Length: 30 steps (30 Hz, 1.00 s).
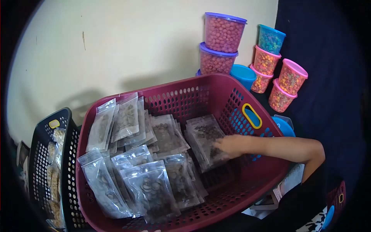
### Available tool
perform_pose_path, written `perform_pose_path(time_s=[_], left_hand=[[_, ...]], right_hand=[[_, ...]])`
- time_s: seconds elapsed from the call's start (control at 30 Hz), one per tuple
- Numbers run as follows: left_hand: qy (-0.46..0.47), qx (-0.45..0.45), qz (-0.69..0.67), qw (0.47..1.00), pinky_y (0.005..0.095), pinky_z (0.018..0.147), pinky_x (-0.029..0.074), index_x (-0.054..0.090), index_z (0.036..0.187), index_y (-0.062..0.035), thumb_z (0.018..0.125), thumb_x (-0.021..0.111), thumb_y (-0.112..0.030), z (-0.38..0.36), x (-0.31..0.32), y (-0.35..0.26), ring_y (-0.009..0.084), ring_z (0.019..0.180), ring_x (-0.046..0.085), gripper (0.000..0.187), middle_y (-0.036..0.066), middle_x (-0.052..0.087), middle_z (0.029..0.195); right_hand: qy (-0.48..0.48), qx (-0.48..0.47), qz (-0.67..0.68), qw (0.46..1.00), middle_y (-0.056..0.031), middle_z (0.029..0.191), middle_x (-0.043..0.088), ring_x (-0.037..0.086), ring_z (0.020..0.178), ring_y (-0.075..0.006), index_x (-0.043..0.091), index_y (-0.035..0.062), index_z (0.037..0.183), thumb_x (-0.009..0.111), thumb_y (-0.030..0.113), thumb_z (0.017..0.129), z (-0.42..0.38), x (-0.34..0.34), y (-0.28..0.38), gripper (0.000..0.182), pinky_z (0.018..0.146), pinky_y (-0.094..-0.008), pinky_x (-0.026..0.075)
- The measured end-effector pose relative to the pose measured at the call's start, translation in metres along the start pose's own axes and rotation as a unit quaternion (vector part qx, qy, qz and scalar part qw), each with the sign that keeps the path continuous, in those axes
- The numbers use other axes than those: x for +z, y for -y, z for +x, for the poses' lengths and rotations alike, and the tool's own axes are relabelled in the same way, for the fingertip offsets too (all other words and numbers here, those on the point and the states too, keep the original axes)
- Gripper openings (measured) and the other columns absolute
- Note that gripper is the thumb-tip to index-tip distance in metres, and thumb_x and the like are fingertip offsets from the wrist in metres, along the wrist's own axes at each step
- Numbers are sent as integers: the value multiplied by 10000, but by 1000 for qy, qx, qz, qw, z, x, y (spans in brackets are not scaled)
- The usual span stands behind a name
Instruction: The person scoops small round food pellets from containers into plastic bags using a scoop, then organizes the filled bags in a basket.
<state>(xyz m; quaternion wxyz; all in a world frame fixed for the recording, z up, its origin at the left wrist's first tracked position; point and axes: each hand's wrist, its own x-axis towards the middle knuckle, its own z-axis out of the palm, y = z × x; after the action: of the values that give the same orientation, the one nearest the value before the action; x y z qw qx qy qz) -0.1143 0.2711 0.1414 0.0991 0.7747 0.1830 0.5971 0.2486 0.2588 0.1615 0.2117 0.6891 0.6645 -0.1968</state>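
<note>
My right hand [228, 146] reaches into a maroon plastic basket [252, 176] from the right. Its fingers are closed at the right edge of a clear zip pouch [208, 135] with small dark pieces inside; other pouches lie under this one. In the left half of the basket stand and lean several similar clear pouches [150, 189], filled with small greyish-brown round pieces. Of my left hand [145, 231], only slivers of fingertips show at the bottom edge, near the basket's front rim; its grip is hidden.
A dark basket [71, 166] with packs of pale snacks [54, 174] stands at left. Behind the maroon basket are stacked tubs of pink balls [224, 34], pink-lidded tubs [292, 77] and blue-lidded tubs [243, 73]. A pale wall [116, 42] rises behind.
</note>
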Motion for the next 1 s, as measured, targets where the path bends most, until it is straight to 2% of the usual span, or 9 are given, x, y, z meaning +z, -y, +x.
perform_pose_path(time_s=[0.17,0.4,0.6,0.67,0.73,0.8,0.83,0.87,1.0], left_hand=[[33,-54,13,998,421,979,70,534,782,-79,773,489,-146,6,-2,-11,206,772,526,80,59,603,757],[-117,-104,-108,982,459,958,185,483,747,-22,786,455,-161,9,20,-58,181,663,477,148,60,523,650],[6,-109,-241,964,515,953,189,479,766,-18,778,482,-149,-17,53,-105,190,636,458,132,102,523,640],[37,-166,-314,934,469,945,223,466,759,-20,765,456,-180,-32,76,-125,166,681,443,161,63,455,647],[96,-175,-349,916,455,910,271,457,740,-30,753,469,-188,-40,96,-155,140,633,434,160,58,441,597],[139,-192,-406,883,421,847,317,496,714,-43,734,505,-215,-53,115,-184,153,605,468,173,52,511,575],[163,-196,-429,867,422,826,338,498,691,-35,731,511,-210,-62,126,-197,153,593,476,180,58,511,575],[187,-215,-456,843,417,825,343,506,699,-17,734,509,-155,-77,138,-207,155,606,489,142,65,515,586],[368,-324,-451,746,281,754,401,536,795,19,753,482,-6,-128,185,-258,142,691,523,72,77,549,696]], right_hand=[[-367,-47,0,929,-137,882,518,505,856,-297,450,14,987,547,166,731,-110,-46,25,313,756,-374,398],[-413,31,87,906,-145,968,510,500,898,-290,450,11,1068,539,181,747,-268,15,60,375,796,-369,391],[-442,176,200,856,-150,1030,508,509,922,-304,477,13,1057,559,203,743,-361,108,80,376,811,-370,396],[-466,195,246,828,-134,975,537,527,890,-279,512,25,1013,598,155,711,-386,142,88,340,766,-363,413],[-420,118,318,842,-137,938,554,545,825,-274,547,9,937,638,106,672,-425,174,90,296,685,-347,439],[-365,-123,410,827,-87,885,559,547,812,-225,562,33,926,605,183,733,-463,222,94,247,631,-310,429],[-337,-298,397,800,-67,903,538,524,823,-224,557,65,975,580,179,764,-475,248,110,242,670,-321,416],[-379,-451,430,684,-99,935,525,512,830,-241,512,66,1047,510,207,812,-489,272,120,274,671,-328,418],[-428,-411,486,641,-102,932,526,514,827,-237,512,59,1037,509,198,809,-527,321,131,266,675,-322,418]])
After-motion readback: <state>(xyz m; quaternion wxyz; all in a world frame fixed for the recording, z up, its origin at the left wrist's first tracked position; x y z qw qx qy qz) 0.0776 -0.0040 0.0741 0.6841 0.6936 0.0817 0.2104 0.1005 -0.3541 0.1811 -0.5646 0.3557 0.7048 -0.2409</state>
